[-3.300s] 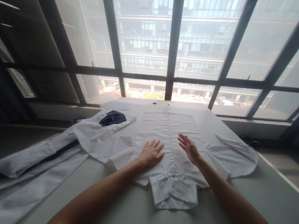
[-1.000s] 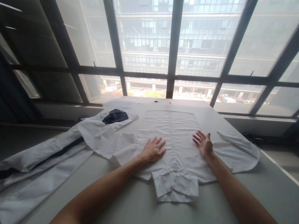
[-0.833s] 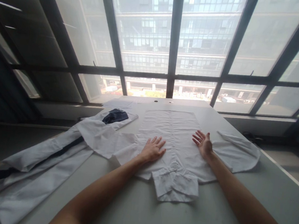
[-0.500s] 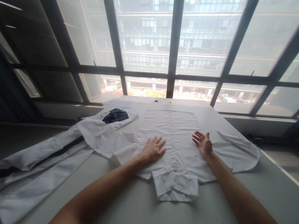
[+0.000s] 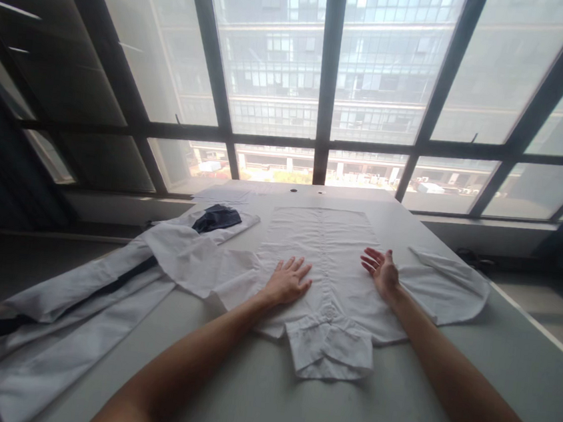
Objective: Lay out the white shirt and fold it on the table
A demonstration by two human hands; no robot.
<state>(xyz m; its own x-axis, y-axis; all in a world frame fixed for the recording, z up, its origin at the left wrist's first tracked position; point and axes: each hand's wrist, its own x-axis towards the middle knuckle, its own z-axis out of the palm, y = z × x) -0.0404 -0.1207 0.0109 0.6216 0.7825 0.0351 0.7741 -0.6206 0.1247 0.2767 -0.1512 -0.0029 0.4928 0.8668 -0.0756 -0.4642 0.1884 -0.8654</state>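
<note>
A white button-up shirt (image 5: 343, 244) lies spread on the table, front side up, its collar (image 5: 329, 354) toward me and its hem at the far end. The button strip runs down the middle. My left hand (image 5: 289, 281) rests flat on the shirt's left part, fingers spread. On the right part, my right hand (image 5: 380, 271) is turned on its side with the palm facing inward and fingers stretched out, holding nothing. Whether it touches the cloth I cannot tell. One sleeve (image 5: 447, 289) is spread out to the right; the other stretches left toward a heap of cloth.
White garments with dark trim (image 5: 74, 310) are heaped along the table's left side, with a dark navy cloth (image 5: 217, 219) on top. Papers (image 5: 225, 193) lie at the far left. Beyond the white table (image 5: 393, 390) stand tall windows (image 5: 277, 56) with dark frames.
</note>
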